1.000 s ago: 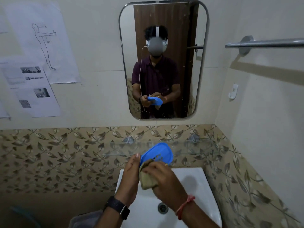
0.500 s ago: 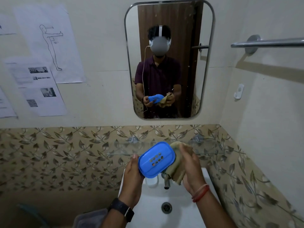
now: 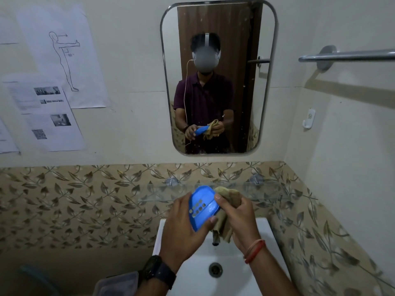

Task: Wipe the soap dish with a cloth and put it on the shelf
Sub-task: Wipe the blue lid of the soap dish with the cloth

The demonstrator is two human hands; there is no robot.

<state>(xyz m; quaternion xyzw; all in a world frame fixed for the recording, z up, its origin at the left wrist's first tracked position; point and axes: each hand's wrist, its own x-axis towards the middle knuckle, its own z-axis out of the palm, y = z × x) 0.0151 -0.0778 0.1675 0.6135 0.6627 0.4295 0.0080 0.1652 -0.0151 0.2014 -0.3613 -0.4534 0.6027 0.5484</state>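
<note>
You're mid-wipe; the shelf step is not yet done

Your left hand (image 3: 181, 227) grips the dish (image 3: 202, 207) by its lower edge, tilted over the sink (image 3: 267, 263), just in front of the glass shelf (image 3: 267, 189). Your right hand (image 3: 237, 218) clutches the cloth (image 3: 229, 195) against the dish's right rim, thumb on its face. Next, I'd judge: finish rubbing, then level the dish and set it on the shelf

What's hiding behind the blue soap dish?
The brown cloth, held by the right hand, pokes out behind its right edge, with the glass shelf beyond. How far it reaches is hidden by the soap dish.
</note>
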